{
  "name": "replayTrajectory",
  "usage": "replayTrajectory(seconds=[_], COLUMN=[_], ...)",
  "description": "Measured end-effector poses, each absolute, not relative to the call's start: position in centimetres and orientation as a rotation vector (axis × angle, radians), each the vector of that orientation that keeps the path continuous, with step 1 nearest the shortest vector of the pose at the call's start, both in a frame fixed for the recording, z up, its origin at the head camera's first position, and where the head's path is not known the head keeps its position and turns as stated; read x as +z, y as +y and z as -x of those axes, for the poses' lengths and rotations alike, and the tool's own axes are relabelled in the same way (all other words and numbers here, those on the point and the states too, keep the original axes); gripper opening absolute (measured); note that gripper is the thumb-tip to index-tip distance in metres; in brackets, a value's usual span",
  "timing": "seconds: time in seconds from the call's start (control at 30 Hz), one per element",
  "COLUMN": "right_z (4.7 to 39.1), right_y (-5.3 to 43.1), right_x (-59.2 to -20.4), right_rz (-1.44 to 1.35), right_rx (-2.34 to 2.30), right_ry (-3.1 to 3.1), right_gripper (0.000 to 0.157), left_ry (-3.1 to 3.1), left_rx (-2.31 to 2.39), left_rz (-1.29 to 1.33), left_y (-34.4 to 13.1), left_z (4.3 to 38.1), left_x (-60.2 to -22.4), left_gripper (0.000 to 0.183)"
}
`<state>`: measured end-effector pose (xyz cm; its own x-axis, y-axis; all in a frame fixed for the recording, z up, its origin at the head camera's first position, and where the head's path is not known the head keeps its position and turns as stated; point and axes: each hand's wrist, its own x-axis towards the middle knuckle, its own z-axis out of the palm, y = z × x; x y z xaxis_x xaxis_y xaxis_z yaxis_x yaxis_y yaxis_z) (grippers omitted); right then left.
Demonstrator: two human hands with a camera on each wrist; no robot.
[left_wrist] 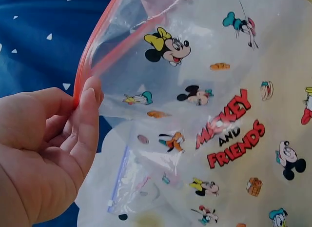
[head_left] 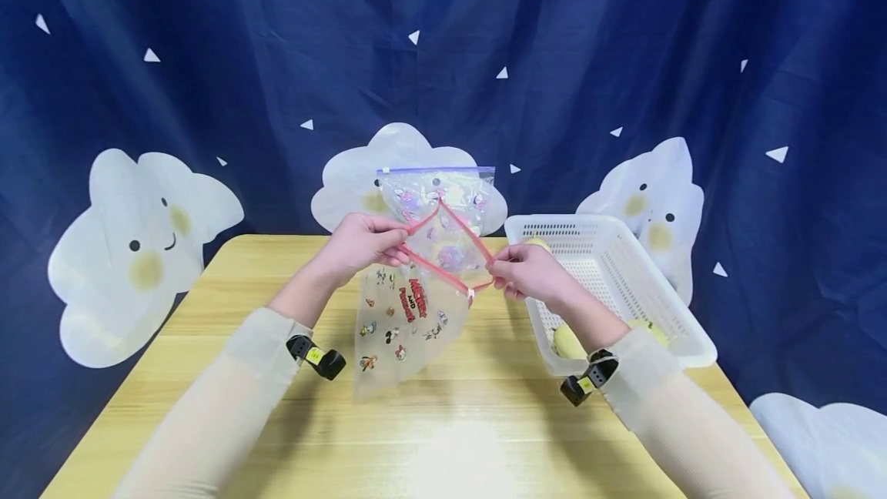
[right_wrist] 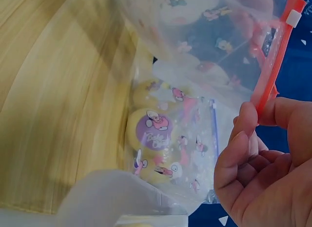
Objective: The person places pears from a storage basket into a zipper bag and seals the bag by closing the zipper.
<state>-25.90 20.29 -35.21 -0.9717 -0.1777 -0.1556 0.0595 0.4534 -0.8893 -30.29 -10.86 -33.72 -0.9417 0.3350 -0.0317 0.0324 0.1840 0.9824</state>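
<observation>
Red zip edging on a translucent plastic bag printed with cartoon figures is pinched by the left hand on one side and the right hand on the other; each grip is narrow and closed on that edging. The bag is held over the middle of the table, its mouth spread into a diamond; whether its bottom is touched by the wood cannot be told.

Opening can be judged as done, and filling as not begun, since no fruit is seen inside. Behind it, a clear plastic bag with a purple zip has been filled with round yellow fruit and seems closed. More pale yellow fruit is left in the white perforated plastic basket.

That basket is set close to the table's right edge, its near-left corner crossed by the right forearm. The purple-zipped bag is placed towards the far edge, backed by a dark blue curtain. Most open room is offered on the left and near parts of the table.
</observation>
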Motion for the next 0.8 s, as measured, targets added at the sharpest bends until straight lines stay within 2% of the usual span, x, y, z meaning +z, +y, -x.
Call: replayTrajectory(seconds=[0.37, 0.8], right_z=[25.9, 29.0], right_y=[20.8, 25.3], right_x=[-34.4, -34.1], right_rz=[0.144, 0.107], right_rx=[-1.461, -1.402], right_ry=[2.524, 2.714], right_gripper=[0.027, 0.043], left_ry=[2.245, 2.194], left_rx=[1.838, 1.865], left_rz=[-0.330, -0.306], left_y=[-10.4, -10.5], left_z=[29.9, 29.5], left_x=[-33.8, -34.1], left_gripper=[0.034, 0.034])
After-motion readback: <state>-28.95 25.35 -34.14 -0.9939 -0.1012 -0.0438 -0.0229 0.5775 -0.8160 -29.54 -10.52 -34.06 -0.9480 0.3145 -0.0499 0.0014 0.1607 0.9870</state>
